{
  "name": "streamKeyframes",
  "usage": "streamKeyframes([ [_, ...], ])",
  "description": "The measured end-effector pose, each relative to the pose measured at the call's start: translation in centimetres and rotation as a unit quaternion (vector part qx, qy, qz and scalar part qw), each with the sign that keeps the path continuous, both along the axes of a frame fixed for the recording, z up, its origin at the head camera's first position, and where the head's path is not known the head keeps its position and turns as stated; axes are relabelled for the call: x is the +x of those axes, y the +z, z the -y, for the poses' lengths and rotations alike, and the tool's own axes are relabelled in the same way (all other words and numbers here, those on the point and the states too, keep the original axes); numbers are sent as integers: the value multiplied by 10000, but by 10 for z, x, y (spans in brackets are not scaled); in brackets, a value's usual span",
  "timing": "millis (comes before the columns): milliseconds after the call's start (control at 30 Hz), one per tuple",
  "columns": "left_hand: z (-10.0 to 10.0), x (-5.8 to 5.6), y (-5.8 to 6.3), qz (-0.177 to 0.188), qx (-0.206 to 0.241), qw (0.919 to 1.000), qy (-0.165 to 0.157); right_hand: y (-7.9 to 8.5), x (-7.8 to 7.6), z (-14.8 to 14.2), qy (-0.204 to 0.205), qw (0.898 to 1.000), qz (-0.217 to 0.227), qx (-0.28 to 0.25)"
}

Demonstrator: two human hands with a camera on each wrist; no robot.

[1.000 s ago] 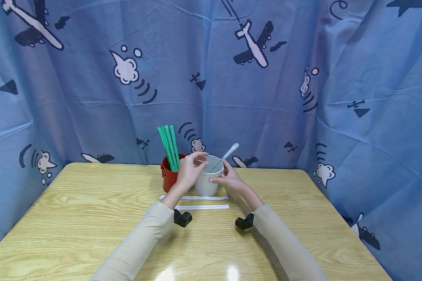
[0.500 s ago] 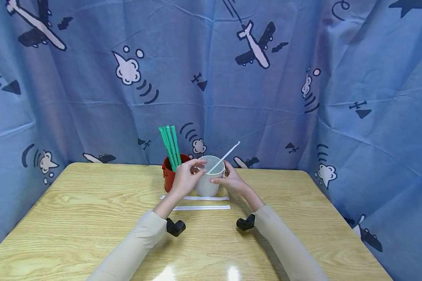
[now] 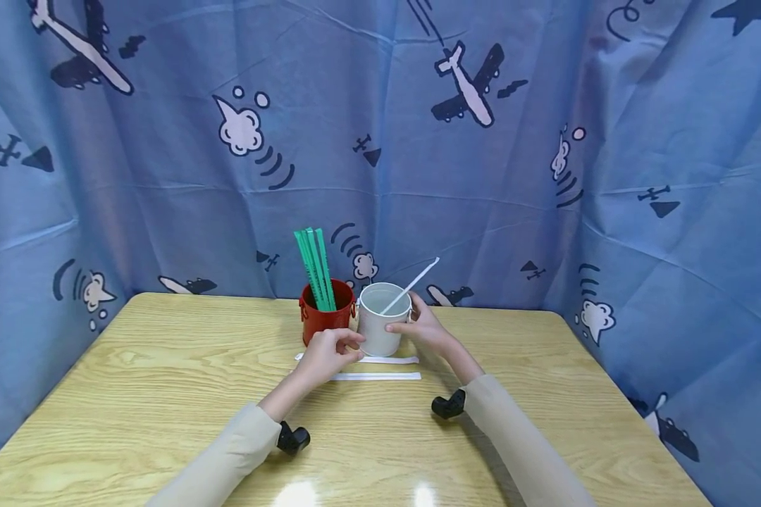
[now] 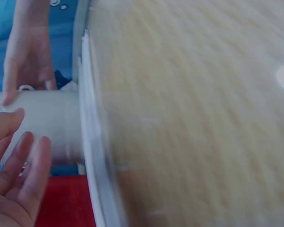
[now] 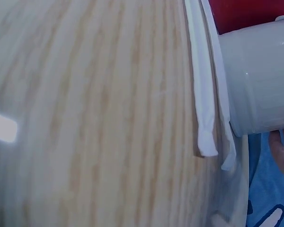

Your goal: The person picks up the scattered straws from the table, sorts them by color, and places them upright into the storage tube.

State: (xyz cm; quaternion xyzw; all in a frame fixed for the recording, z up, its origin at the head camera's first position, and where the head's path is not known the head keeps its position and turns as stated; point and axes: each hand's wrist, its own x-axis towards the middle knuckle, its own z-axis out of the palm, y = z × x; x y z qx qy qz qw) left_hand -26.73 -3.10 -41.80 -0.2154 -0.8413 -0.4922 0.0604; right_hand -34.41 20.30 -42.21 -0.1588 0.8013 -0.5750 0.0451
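A small white bucket [image 3: 374, 334] stands on the table, with one slim white paper-wrapped stick [image 3: 412, 285] leaning out to the right. My right hand [image 3: 430, 332] holds the bucket's right side, thumb in front and fingers behind; in the right wrist view, its fingertips [image 5: 277, 146] meet the wall. In front of the bucket's lower left hovers my left hand [image 3: 330, 354], holding nothing. The left wrist view shows its fingers [image 4: 35, 170] loosely spread beside the white wall [image 4: 59, 125]. Two more white paper-wrapped sticks, one farther [image 3: 390, 360] and one nearer [image 3: 380, 376], lie crosswise before the bucket.
Directly left of the white bucket is a red bucket [image 3: 320, 324] holding several green-wrapped sticks [image 3: 317, 267]. A blue curtain [image 3: 304, 141] with airplane prints hangs behind the wooden table [image 3: 196, 366].
My left hand has let go of the white stick and moved down and left from the bucket's mouth. The stick now rests inside the bucket. My right hand keeps its hold.
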Motion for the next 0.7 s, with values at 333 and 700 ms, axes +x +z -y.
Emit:
streamKeyframes([
  [333, 10, -2, -14, 256, -764, 9963, -293, -4, -5, -3, 79, 9997, 13, -210],
  [700, 10, -4, -18, 549, -1624, 9849, -239, -4, -5, -2, 56, 9999, -14, -138],
])
